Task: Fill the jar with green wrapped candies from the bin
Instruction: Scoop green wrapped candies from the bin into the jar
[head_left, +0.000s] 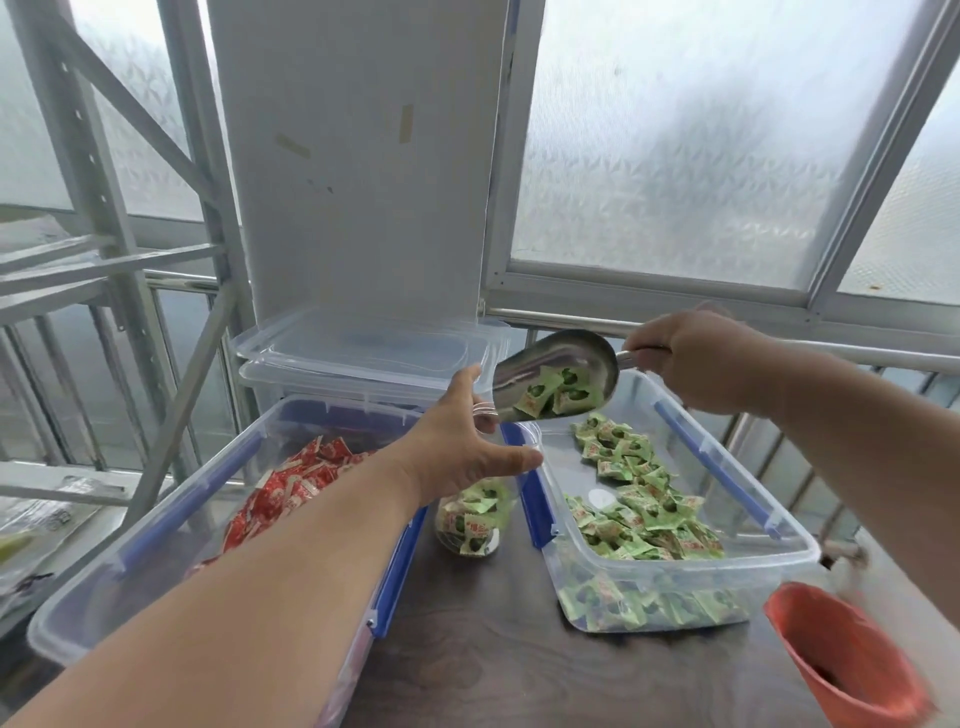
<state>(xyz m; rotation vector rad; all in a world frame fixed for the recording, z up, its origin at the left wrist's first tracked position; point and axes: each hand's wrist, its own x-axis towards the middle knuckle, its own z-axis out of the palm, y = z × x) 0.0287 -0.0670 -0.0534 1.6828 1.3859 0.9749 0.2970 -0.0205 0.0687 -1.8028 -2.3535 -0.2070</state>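
- Steel was the scoop, tilted mouth-down with a small load of green wrapped candies sliding toward its lip; the right hand gripped its handle with fingers curled round it.
- The scoop's lip hung just above the clear jar, which stood on the dark surface between the two bins and was already part full of green candies.
- The left hand wrapped the jar's upper part near the mouth, thumb on the near side and fingers round the far side (the rim itself was mostly hidden behind the palm).
- To the right of the jar, the clear bin with blue clips held the rest of the green candies, heaped toward its near end.
- To the left, a second clear bin held red wrapped candies, partly covered by the left forearm.
- Two clear lids lay stacked behind the bins.
- An orange cone-shaped funnel lay at the near right corner of the surface.
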